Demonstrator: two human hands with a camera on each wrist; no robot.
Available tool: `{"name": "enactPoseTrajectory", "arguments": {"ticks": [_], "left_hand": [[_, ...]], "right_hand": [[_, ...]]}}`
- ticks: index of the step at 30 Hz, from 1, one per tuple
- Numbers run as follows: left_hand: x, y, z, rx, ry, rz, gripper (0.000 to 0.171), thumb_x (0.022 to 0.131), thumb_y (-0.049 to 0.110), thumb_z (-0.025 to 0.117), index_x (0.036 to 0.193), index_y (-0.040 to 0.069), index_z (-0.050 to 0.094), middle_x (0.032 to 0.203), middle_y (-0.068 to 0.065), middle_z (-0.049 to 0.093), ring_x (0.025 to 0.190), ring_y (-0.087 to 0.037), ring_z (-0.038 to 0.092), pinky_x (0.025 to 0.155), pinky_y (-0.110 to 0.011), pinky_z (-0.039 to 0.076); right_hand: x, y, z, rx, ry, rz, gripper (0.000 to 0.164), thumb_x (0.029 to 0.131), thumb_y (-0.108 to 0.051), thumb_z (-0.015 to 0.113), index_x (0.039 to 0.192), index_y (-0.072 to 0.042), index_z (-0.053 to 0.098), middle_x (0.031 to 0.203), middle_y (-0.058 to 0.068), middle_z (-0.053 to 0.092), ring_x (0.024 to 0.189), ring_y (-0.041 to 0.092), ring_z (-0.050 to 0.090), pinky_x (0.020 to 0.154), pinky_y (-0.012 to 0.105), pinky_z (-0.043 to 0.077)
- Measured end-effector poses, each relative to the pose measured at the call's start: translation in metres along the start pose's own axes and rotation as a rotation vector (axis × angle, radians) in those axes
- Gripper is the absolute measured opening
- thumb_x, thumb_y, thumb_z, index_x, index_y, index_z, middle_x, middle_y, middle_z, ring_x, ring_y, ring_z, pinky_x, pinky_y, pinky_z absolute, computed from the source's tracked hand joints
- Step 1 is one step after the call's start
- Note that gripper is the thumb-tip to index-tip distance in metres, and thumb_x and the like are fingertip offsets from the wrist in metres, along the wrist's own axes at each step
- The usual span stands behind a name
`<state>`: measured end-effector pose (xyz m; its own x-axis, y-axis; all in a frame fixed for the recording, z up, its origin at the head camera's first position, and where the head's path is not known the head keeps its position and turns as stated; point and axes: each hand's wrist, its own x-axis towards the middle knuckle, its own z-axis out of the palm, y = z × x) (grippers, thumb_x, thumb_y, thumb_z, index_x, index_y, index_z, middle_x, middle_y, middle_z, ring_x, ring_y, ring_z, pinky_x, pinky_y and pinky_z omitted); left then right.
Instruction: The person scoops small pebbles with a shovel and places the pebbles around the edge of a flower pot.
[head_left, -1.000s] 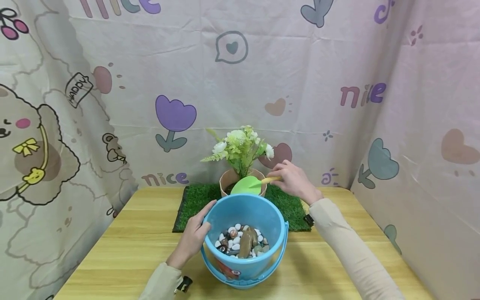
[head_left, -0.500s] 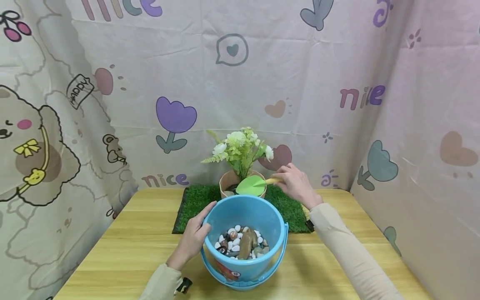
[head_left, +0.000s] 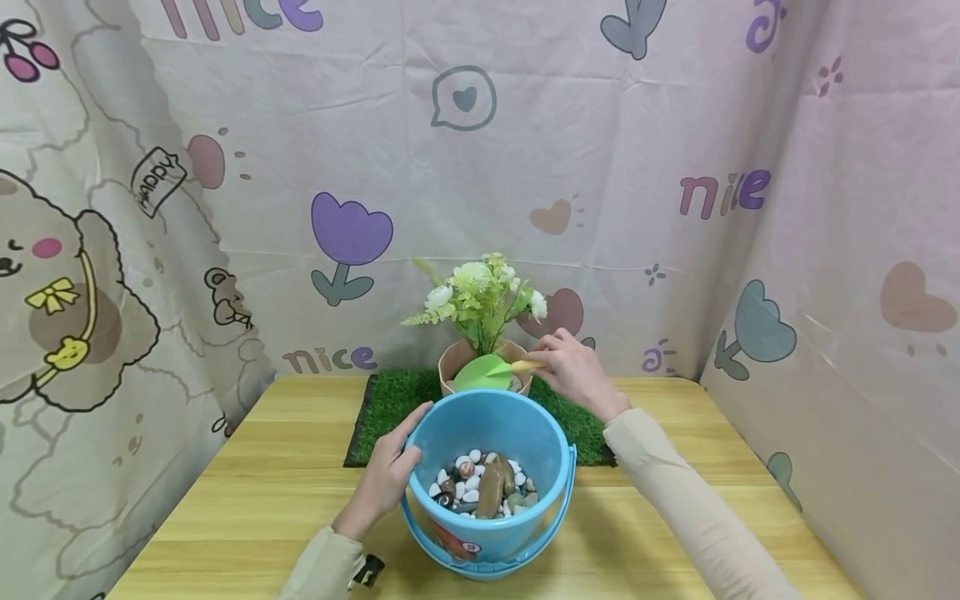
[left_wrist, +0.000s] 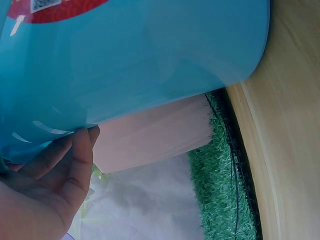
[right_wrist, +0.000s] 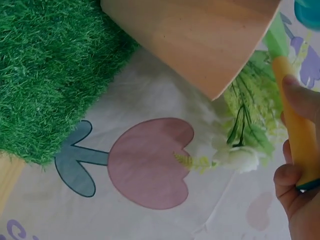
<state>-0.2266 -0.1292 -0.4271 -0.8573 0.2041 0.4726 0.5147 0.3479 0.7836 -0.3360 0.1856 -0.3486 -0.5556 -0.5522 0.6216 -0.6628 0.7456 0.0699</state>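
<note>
My left hand (head_left: pixel 384 477) holds the left rim of a light blue bucket (head_left: pixel 491 417); in the left wrist view its bent fingers (left_wrist: pixel 80 162) touch the bucket's outer wall. Pebbles (head_left: pixel 471 483), white, grey and brown, lie in the bottom of the bucket. Over the planter (head_left: pixel 452 363) just behind the bucket, my right hand (head_left: pixel 579 372) grips a toy trowel by its yellow handle (right_wrist: pixel 296 127). The trowel's green blade (head_left: pixel 482 372) is across the planter's opening, its lower edge partly behind the bucket rim. White flowers (head_left: pixel 480 287) with green leaves stand in the planter.
Under the planter lies a green turf mat (head_left: pixel 401 392) on the wooden table (head_left: pixel 262 483). A printed cloth (head_left: pixel 480 183) hangs behind and on both sides. The bucket's handle (head_left: pixel 555 533) hangs down at its front.
Over the planter, the trowel blade swung slightly right, then came back left and tilted. My right hand has shifted a little left and down. The left hand and bucket stay put.
</note>
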Motion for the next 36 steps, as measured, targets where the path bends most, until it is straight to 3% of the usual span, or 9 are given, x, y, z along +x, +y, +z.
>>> {"name": "enactPoseTrajectory", "arguments": {"ticks": [4,9,17,23,29,36], "left_hand": [[0.0,0.0,0.0,-0.003,0.0,0.001,0.063,0.089,-0.001,0.041,0.15,0.014,0.04,0.139,-0.018,0.056,0.116,-0.037,0.063,0.08,-0.037,0.058],[0.001,-0.001,0.001,0.011,0.002,-0.001,0.064,0.088,-0.001,0.041,0.15,0.014,0.041,0.139,-0.017,0.057,0.115,-0.035,0.064,0.08,-0.036,0.058],[0.002,0.0,0.001,0.02,0.005,-0.014,0.065,0.088,-0.001,0.041,0.151,0.017,0.041,0.14,-0.014,0.057,0.115,-0.034,0.064,0.081,-0.036,0.058],[0.001,-0.001,0.001,0.033,0.005,-0.014,0.064,0.088,-0.001,0.041,0.151,0.015,0.04,0.14,-0.016,0.056,0.116,-0.036,0.063,0.082,-0.037,0.058],[0.0,-0.001,0.001,0.012,0.006,-0.002,0.063,0.089,-0.001,0.04,0.15,0.015,0.041,0.14,-0.016,0.057,0.115,-0.035,0.064,0.082,-0.036,0.058],[0.001,-0.002,0.002,0.017,0.007,0.01,0.064,0.089,-0.001,0.04,0.15,0.015,0.041,0.14,-0.017,0.056,0.115,-0.036,0.064,0.082,-0.04,0.058]], "right_hand": [[0.001,-0.003,0.004,-0.017,0.016,0.014,0.026,0.08,-0.018,0.08,0.106,-0.017,0.078,0.096,-0.001,0.067,0.082,0.015,0.048,0.058,0.026,0.043],[-0.001,0.0,0.006,-0.002,0.019,0.093,0.026,0.083,-0.021,0.078,0.108,-0.018,0.077,0.101,-0.001,0.068,0.086,0.017,0.052,0.061,0.031,0.046],[-0.001,0.004,-0.014,0.084,0.048,0.156,0.028,0.084,-0.027,0.075,0.109,-0.015,0.076,0.098,0.002,0.069,0.083,0.018,0.054,0.068,0.033,0.045],[-0.006,0.001,-0.032,0.147,0.024,0.146,0.025,0.086,-0.025,0.074,0.107,-0.012,0.076,0.092,0.002,0.07,0.075,0.014,0.057,0.066,0.031,0.046],[-0.021,-0.001,-0.045,0.215,-0.021,0.138,0.02,0.089,-0.026,0.071,0.103,-0.013,0.077,0.087,-0.003,0.069,0.061,0.005,0.049,0.056,0.023,0.041],[-0.035,-0.008,-0.055,0.297,-0.087,0.16,0.02,0.087,-0.031,0.072,0.101,-0.017,0.078,0.086,-0.009,0.07,0.06,0.003,0.049,0.056,0.022,0.042]]}}
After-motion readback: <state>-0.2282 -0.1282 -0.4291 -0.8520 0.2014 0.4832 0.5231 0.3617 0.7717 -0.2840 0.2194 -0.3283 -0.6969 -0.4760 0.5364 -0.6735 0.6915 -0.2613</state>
